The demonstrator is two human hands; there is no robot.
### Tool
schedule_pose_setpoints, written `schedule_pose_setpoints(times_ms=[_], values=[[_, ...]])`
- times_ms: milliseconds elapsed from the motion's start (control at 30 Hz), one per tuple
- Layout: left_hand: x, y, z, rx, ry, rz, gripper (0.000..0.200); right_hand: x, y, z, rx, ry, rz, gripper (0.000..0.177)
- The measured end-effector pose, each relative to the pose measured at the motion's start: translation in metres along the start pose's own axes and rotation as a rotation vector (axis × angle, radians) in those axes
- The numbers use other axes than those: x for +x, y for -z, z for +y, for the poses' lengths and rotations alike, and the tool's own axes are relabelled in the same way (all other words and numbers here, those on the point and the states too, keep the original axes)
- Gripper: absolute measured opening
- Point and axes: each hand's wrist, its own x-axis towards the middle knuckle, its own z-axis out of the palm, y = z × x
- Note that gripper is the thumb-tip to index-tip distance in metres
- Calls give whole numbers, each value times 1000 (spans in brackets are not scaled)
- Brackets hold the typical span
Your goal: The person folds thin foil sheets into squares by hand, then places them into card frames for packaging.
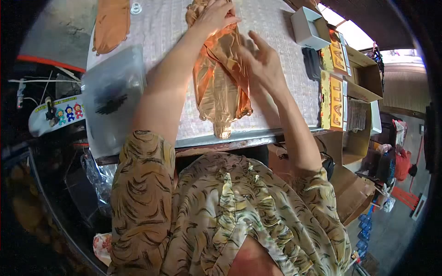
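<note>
A shiny copper-coloured foil piece [221, 92], creased and partly folded, lies lengthwise on the cloth-covered table [165, 110]. My left hand [214, 18] rests on its upper part, fingers bent over the foil; whether they pinch it I cannot make out. Just right of the foil is my right hand [264, 64], slightly blurred, its thumb and fingers spread with nothing between them. Another flat copper-coloured foil piece [111, 27] lies at the table's upper left, beside a small white ring [136, 8].
A clear plastic container [115, 101] with dark items sits at the left edge. On the right are a white box [309, 28], a black item [311, 63], orange "FALL" packages [336, 102] and open cardboard boxes [363, 73]. A decorated white panel [57, 115] stands further left.
</note>
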Motion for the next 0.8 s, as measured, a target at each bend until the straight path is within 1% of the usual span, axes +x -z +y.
schedule_pose_setpoints(times_ms=[33,67,100,133,167,200,233,267,300,367,500,533,567,633,667,700,767,800], values=[[-1,5,6,62,-58,77,25,-14,-4,0,-4,-7,-8,78],[-1,13,10,-150,46,-16,29,-29,-9,2,-248,108,44,84],[0,15,10,-153,56,-14,29,-42,-12,1,-492,226,96,89],[-1,16,11,-136,44,-7,29,-52,-17,-3,-663,252,73,92],[-2,16,12,-118,31,1,30,-60,-20,-3,-666,251,67,92],[-5,13,11,-121,38,3,30,-67,-23,-2,-742,231,90,89],[-7,10,10,-88,-14,88,32,-73,-26,-2,-819,211,113,87],[-10,7,10,-55,-64,172,33,-77,-26,-2,-851,182,126,83],[-9,10,13,-57,-56,174,33,-81,-24,2,-855,183,118,83],[-4,19,17,-65,47,6,37,-89,-18,15,-791,197,116,82],[-4,13,12,-150,12,17,38,-100,-18,16,-832,232,93,79],[-4,12,12,-130,9,43,37,-100,-26,8,-932,200,99,76],[-4,11,12,-112,3,67,37,-97,-31,9,-933,201,109,76],[-4,14,12,-131,-2,56,37,-85,-41,15,-1038,265,161,69],[-4,15,13,-150,5,43,37,-78,-46,14,-1072,260,195,67],[-4,15,15,-148,-4,42,37,-72,-45,16,-1069,260,205,67],[-4,16,15,-112,10,54,35,-63,-46,22,-1196,251,217,68],[-5,16,15,-111,7,52,35,-63,-46,24,-1194,251,219,68]])
